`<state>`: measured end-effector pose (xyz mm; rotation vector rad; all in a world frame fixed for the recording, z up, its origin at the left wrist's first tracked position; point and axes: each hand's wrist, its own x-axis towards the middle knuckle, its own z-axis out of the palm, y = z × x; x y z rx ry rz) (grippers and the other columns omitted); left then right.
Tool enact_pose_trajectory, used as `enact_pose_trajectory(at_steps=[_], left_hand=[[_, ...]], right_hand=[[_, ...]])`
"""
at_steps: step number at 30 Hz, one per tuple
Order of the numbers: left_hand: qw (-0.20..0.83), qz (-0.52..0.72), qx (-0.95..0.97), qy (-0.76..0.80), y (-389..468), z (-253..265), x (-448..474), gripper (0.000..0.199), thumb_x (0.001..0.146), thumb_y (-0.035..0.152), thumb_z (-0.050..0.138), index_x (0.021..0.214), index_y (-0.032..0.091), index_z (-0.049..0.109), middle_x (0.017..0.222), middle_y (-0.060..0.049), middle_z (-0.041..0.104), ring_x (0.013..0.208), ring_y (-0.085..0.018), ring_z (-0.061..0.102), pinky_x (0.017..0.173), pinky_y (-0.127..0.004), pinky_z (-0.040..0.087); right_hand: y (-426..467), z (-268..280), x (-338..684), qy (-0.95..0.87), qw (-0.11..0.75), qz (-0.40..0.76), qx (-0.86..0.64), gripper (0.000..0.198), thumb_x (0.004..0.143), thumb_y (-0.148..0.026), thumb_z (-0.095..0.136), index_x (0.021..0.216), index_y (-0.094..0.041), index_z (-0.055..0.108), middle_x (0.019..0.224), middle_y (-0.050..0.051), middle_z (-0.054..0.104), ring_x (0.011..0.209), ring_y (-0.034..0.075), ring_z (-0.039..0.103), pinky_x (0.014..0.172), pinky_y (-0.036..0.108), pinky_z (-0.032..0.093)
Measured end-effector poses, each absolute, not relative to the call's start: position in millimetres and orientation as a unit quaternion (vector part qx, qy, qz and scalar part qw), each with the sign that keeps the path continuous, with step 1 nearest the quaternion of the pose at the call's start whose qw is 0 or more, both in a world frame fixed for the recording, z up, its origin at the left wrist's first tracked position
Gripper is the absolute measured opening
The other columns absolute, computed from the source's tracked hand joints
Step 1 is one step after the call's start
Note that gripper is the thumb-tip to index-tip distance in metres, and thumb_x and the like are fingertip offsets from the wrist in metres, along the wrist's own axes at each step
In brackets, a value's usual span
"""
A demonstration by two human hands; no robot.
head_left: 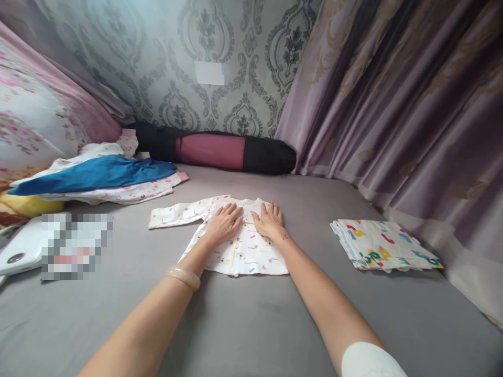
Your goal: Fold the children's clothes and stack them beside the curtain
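Note:
A small white baby shirt point(255, 256) with a sparse coloured print and buttons down the front lies flat in front of me. One sleeve point(178, 213) stretches out to the left; no sleeve shows spread out on the right side. My left hand point(225, 224), with a pale bangle on its wrist, lies palm down on the upper left of the shirt, fingers extended. Flat on the upper right of the shirt rests my right hand point(269, 221), its fingers slightly spread. Neither hand grips the cloth.
A grey sheet point(236, 324) covers the bed. Folded cloth with bright shapes point(387, 243) lies right. Left are piled clothes point(102, 175), a white device point(27, 246) and a blurred-out flat item point(74, 246). A black and maroon roll point(212, 150) lies by the wall; curtains point(373, 94) hang right.

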<state>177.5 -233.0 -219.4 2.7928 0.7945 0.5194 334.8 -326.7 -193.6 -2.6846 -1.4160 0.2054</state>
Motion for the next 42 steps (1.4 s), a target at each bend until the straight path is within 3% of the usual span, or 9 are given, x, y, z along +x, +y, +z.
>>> enact_pose_trajectory(at_steps=[7,13,23,30,42], left_hand=[[0.091,0.145,0.938,0.3,-234,-218,180,0.047,0.099,0.035,0.036,0.141,0.017,0.048,0.152,-0.017,0.042,0.143,-0.031,0.034,0.117,-0.051,0.025],[0.088,0.102,0.939,0.318,-233,-217,182,0.053,0.1,0.04,0.032,0.147,0.018,0.042,0.156,-0.013,0.036,0.146,-0.029,0.029,0.119,-0.049,0.02],[0.086,0.107,0.933,0.333,-236,-221,181,0.056,0.1,0.043,0.029,0.147,0.014,0.039,0.157,-0.017,0.033,0.147,-0.032,0.027,0.118,-0.053,0.018],[0.085,0.029,0.926,0.368,-258,-203,149,0.06,0.1,0.044,0.028,0.149,0.011,0.034,0.158,-0.02,0.03,0.148,-0.031,0.024,0.119,-0.048,0.019],[0.085,0.015,0.902,0.424,-283,-201,128,0.057,0.1,0.043,0.03,0.148,0.013,0.038,0.159,-0.017,0.027,0.149,-0.03,0.019,0.12,-0.051,0.015]], right_hand=[[-311,-190,322,-0.515,0.073,0.061,-0.852,0.067,0.101,-0.049,0.019,0.155,-0.009,0.024,0.163,0.014,0.014,0.151,0.026,0.007,0.119,0.046,0.0],[-305,-198,319,-0.503,0.088,0.085,-0.855,0.07,0.1,-0.049,0.019,0.154,-0.004,0.022,0.163,0.014,0.014,0.15,0.027,0.008,0.12,0.044,0.001],[-306,-198,317,-0.498,0.083,0.075,-0.86,0.069,0.099,-0.046,0.021,0.154,-0.005,0.023,0.163,0.014,0.015,0.15,0.027,0.009,0.119,0.044,0.002],[-306,-188,317,-0.495,0.076,0.11,-0.859,0.068,0.099,-0.045,0.021,0.155,-0.006,0.02,0.164,0.014,0.011,0.151,0.027,0.005,0.12,0.046,0.001],[-299,-193,268,-0.569,0.102,0.12,-0.807,0.06,0.1,-0.046,0.017,0.156,-0.023,0.023,0.165,0.006,0.01,0.151,0.024,0.003,0.118,0.05,-0.001]])
